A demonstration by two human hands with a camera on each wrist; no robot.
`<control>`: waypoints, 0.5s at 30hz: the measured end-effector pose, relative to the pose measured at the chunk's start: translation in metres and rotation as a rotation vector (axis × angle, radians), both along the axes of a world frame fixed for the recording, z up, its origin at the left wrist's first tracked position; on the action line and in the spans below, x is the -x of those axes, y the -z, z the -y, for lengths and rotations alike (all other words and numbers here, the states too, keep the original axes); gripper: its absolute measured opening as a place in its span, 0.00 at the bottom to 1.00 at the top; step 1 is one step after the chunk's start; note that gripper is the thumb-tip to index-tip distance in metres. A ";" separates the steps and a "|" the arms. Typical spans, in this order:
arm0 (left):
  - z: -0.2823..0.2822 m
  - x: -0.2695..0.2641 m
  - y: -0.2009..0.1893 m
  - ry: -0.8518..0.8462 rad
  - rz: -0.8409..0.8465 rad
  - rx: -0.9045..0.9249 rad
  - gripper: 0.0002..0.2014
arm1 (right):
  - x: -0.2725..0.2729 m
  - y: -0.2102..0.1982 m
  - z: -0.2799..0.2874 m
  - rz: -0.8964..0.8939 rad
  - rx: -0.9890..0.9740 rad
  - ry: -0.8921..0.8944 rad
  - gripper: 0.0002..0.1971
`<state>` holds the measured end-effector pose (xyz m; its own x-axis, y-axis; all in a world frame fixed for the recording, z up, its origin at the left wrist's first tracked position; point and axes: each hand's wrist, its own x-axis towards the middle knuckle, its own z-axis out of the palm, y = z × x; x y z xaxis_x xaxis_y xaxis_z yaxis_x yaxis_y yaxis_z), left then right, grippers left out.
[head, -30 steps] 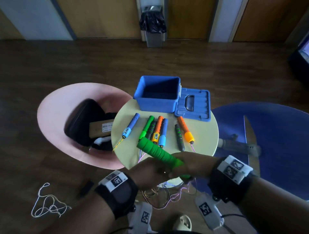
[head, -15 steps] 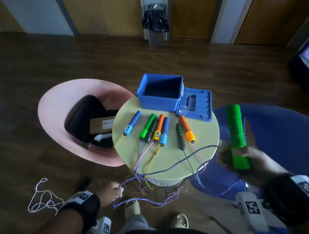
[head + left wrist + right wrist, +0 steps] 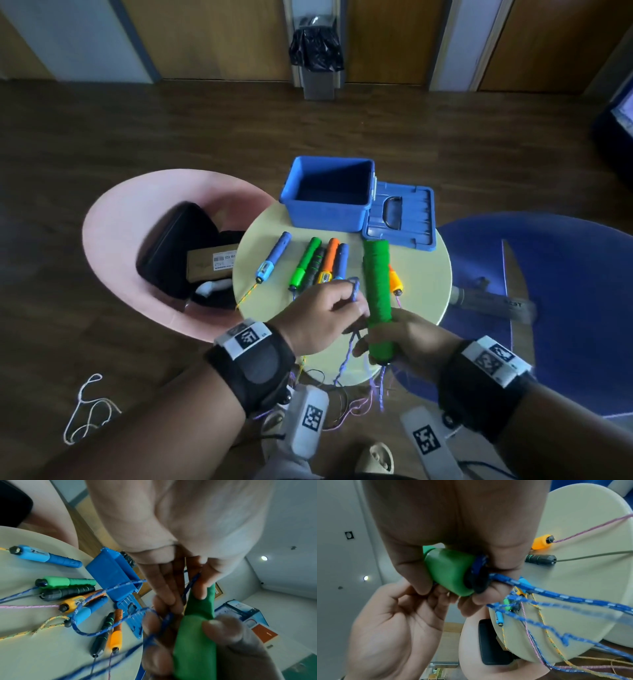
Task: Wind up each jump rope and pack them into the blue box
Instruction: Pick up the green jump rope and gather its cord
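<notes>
the green handle stands nearly upright over the near edge of the round table, its lower end gripped in the right hand, whose fingers curl round it. the blue braided rope leaves the handle's bottom cap and trails down past the table edge into the loose tangle of cords below. the left hand is beside the handle, pinching a loop of that rope between thumb and fingers, touching the handle's shaft.

half a second ago the hands were wide apart, the left down near the floor with the rope and the right out to the side with the handle; now they have come together again at the table's near edge. that reads as one pass of winding: a length pulled up and brought to the handle to be laid round it. most of the rope looks unwound, so this first rope is only started.

beyond the hands, the other handles lie in a row on the table, cords hanging over the edge. the blue box sits open at the far side, nothing visible inside, its lid lying flat beside it.
</notes>
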<state>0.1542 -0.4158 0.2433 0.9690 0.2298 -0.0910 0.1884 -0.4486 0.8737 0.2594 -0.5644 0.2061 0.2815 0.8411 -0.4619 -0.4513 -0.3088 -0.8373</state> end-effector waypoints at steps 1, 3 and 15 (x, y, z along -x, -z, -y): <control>-0.002 0.001 0.002 -0.034 0.012 0.042 0.08 | 0.000 0.000 0.001 0.006 -0.013 -0.019 0.13; -0.009 0.006 0.006 -0.137 0.047 0.114 0.10 | -0.001 -0.002 0.004 0.058 -0.003 -0.049 0.12; 0.002 0.020 0.064 0.281 -0.516 0.002 0.12 | -0.013 -0.067 -0.024 -0.040 -0.356 -0.028 0.10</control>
<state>0.1339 -0.4183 0.1791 0.8230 -0.0305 -0.5672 0.4634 -0.5415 0.7014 0.2726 -0.5402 0.2734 0.2435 0.9585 -0.1484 -0.4810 -0.0136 -0.8766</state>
